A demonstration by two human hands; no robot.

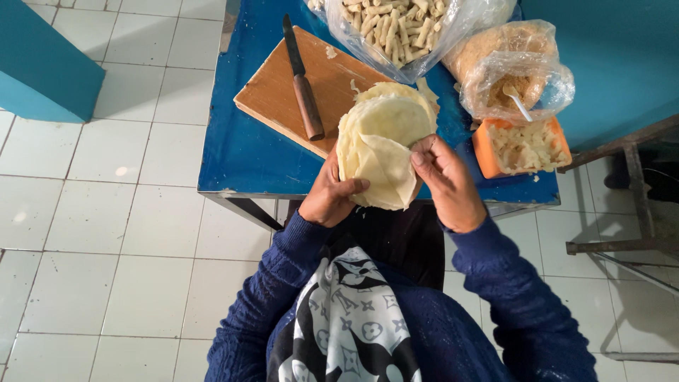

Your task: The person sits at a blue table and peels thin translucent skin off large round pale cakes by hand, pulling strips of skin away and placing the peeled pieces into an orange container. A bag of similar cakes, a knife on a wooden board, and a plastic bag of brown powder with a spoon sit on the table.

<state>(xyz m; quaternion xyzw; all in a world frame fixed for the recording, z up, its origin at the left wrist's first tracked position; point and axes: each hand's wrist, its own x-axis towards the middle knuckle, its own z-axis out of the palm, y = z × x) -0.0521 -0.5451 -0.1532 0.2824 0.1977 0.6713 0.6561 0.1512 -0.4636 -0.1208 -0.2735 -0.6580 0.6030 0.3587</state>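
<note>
A stack of pale round thin dough wrappers [382, 138] rests in my left hand [329, 198], whose thumb lies over the stack's lower edge. My right hand [445, 180] pinches the right edge of the top wrapper, which is partly peeled and folded up from the stack. Both hands are held above the near edge of the blue table [240, 155].
A wooden cutting board [276, 95] with a wooden-handled knife [303, 81] lies on the table. Behind are a clear bag of rolled pastry sticks [396, 28], a bag of crumbs with a white spoon [513, 71], and an orange tub of white filling [523, 145]. White tiled floor surrounds; metal frame at right.
</note>
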